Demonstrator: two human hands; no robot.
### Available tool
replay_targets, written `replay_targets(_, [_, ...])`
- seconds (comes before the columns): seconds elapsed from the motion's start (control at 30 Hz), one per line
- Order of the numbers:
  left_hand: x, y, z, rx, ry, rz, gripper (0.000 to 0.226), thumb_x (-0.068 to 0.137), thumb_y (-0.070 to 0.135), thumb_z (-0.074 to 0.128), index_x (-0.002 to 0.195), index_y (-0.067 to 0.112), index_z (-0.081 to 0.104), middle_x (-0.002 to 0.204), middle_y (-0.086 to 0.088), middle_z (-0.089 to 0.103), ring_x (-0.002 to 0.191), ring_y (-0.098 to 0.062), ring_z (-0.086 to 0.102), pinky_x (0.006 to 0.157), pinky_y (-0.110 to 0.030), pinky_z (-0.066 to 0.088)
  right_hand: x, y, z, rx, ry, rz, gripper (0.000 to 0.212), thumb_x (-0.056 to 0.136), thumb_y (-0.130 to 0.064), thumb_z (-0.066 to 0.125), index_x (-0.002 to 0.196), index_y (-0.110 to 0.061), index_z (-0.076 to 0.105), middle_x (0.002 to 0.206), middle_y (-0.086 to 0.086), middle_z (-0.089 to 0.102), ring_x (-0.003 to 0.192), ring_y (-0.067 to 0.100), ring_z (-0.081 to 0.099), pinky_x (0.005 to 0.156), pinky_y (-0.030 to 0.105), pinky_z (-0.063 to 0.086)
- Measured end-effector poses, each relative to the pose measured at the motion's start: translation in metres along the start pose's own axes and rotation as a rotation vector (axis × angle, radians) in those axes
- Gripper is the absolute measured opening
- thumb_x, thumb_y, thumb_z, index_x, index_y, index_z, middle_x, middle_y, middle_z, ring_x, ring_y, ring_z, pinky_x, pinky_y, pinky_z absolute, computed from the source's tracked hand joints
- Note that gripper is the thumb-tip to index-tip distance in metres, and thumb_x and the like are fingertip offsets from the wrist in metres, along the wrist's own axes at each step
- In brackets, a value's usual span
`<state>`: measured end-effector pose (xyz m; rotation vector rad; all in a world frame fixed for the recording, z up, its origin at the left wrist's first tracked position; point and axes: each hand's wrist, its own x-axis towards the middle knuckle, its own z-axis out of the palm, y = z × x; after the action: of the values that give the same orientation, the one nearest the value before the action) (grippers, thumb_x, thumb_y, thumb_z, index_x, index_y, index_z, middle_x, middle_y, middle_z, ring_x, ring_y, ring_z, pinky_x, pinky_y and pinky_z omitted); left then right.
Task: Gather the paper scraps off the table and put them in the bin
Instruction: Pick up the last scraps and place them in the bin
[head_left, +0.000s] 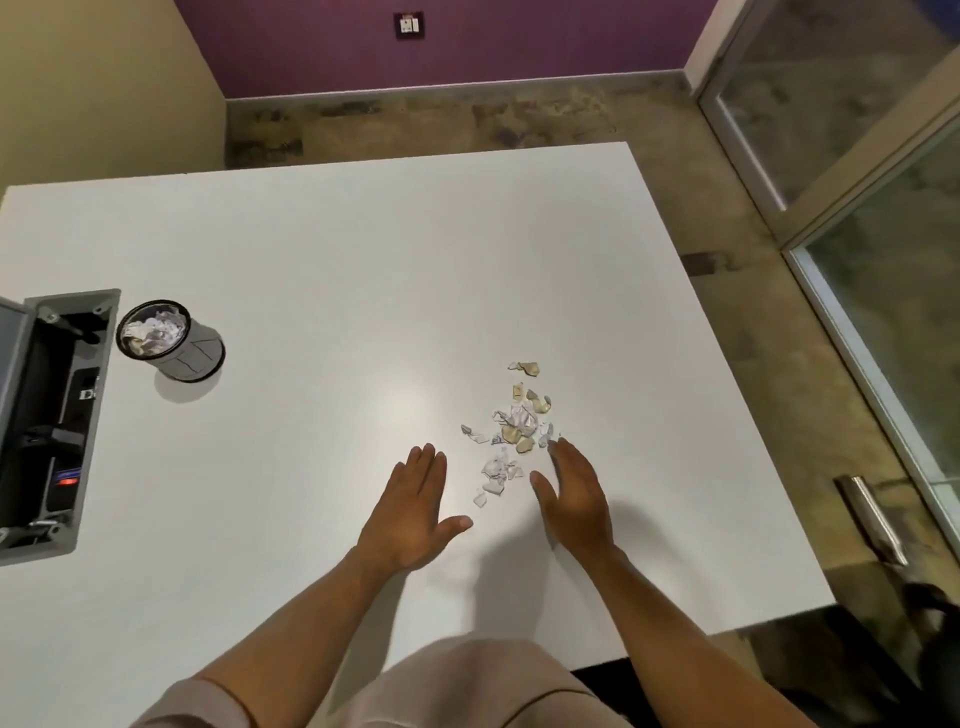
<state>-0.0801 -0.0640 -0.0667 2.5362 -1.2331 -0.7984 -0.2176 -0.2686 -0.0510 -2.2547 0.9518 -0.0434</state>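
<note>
Head camera looks down on a white desk (322, 249) where a loose pile of paper scraps (511, 431) lies, and I take this pile as the landmark. On the near left side of the pile is the left hand (410, 512), palm down and flat, its fingers (428, 460) stretched out and holding nothing. On the near right side of it is the right hand (574, 499), turned on its edge with the fingers together and straight, also holding nothing; its fingertips seem to reach the nearest scraps, but I cannot say surely that they touch. Far to the left of the pile, well apart from it, stands the small round bin (169, 340), upright on the desk. It has already crumpled paper inside, almost up to the rim, so I judge that one part of the work is done. What is left is the whole pile between the hands: it must be pushed together, lifted and carried over to the bin. Further left than the bin there is an open grey box (57, 415) sunk in the desk, cut by the picture edge, and what is inside it is dark and hard to read. How many scraps there are I cannot count, because they overlap and are small. Whether the bin has room for all of them is not clear.
</note>
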Motion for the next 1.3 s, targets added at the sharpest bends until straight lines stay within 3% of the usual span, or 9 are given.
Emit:
replay_targets(0.13, [0.02,0.022,0.006,0.022,-0.099,0.016,0.131,0.07,0.088,0.045,0.151,0.004,-0.014,0.154,-0.014,-0.028,0.143,-0.031,-0.029,0.117,-0.041,-0.015,0.029,0.011,-0.01,-0.126,-0.033,-0.125,0.058,0.091,-0.037,0.04,0.133,0.001,0.053,0.136,0.016,0.055,0.126,0.031,0.053,0.109,0.027,0.031])
replay_targets(0.3, [0.039,0.029,0.019,0.023,-0.067,-0.046,0.144,0.057,0.096,0.043,0.149,0.002,-0.016,0.155,-0.018,-0.026,0.144,-0.034,-0.028,0.117,-0.043,-0.017,0.071,0.015,-0.017,-0.174,-0.154,-0.188,0.069,0.091,-0.043,0.038,0.15,-0.008,0.028,0.157,0.009,0.027,0.146,0.023,0.023,0.118,0.034,0.019])
replay_targets(0.47, [0.056,0.03,0.013,-0.035,-0.046,-0.029,0.149,0.049,0.101,0.029,0.151,0.0,-0.01,0.158,-0.02,-0.018,0.146,-0.033,-0.024,0.119,-0.048,-0.012,0.114,0.012,-0.015,-0.24,-0.233,-0.283,0.075,0.092,-0.052,0.035,0.153,-0.012,0.018,0.161,0.007,0.014,0.148,0.022,0.013,0.118,0.037,0.01])
replay_targets(0.6, [0.07,0.032,0.008,-0.028,-0.097,-0.009,0.148,0.051,0.1,0.028,0.152,-0.005,0.001,0.16,-0.022,-0.009,0.148,-0.034,-0.017,0.118,-0.047,-0.013,0.145,0.002,-0.011,-0.251,-0.26,-0.345,0.076,0.091,-0.055,0.036,0.152,-0.011,0.021,0.16,0.008,0.016,0.148,0.023,0.015,0.118,0.04,0.012])
replay_targets(0.77, [0.077,0.031,0.006,-0.026,-0.121,0.02,0.145,0.055,0.099,0.031,0.151,-0.007,0.004,0.159,-0.023,-0.007,0.148,-0.037,-0.013,0.119,-0.046,-0.013,0.159,-0.003,0.0,-0.392,-0.3,-0.531,0.075,0.097,-0.06,0.023,0.143,-0.004,0.042,0.15,0.015,0.038,0.139,0.036,0.035,0.111,0.055,0.027])
replay_targets(1.03, [0.074,0.03,0.006,-0.035,-0.099,0.024,0.147,0.053,0.098,0.039,0.152,-0.003,0.0,0.16,-0.019,-0.01,0.148,-0.033,-0.017,0.119,-0.045,-0.014,0.122,0.002,0.011,-0.522,-0.42,-0.765,0.058,0.098,-0.042,0.035,0.139,-0.003,0.047,0.146,0.016,0.045,0.135,0.037,0.041,0.107,0.051,0.037])
replay_targets(1.2, [0.073,0.031,0.006,-0.025,-0.069,0.007,0.148,0.051,0.097,0.046,0.153,0.003,-0.006,0.16,-0.014,-0.016,0.147,-0.028,-0.023,0.118,-0.045,-0.015,0.092,0.001,0.011,-0.455,-0.538,-0.727,0.065,0.1,-0.048,0.015,0.147,-0.006,0.035,0.154,0.012,0.033,0.144,0.031,0.027,0.115,0.046,0.021])
replay_targets(1.3, [0.072,0.033,0.005,-0.039,-0.057,0.014,0.145,0.052,0.095,0.049,0.153,0.008,-0.009,0.161,-0.013,-0.016,0.147,-0.028,-0.022,0.119,-0.05,-0.011,0.083,-0.005,-0.001,-0.238,-0.476,-0.578,0.063,0.099,-0.047,0.022,0.148,-0.009,0.034,0.156,0.007,0.03,0.146,0.023,0.021,0.119,0.037,0.017])
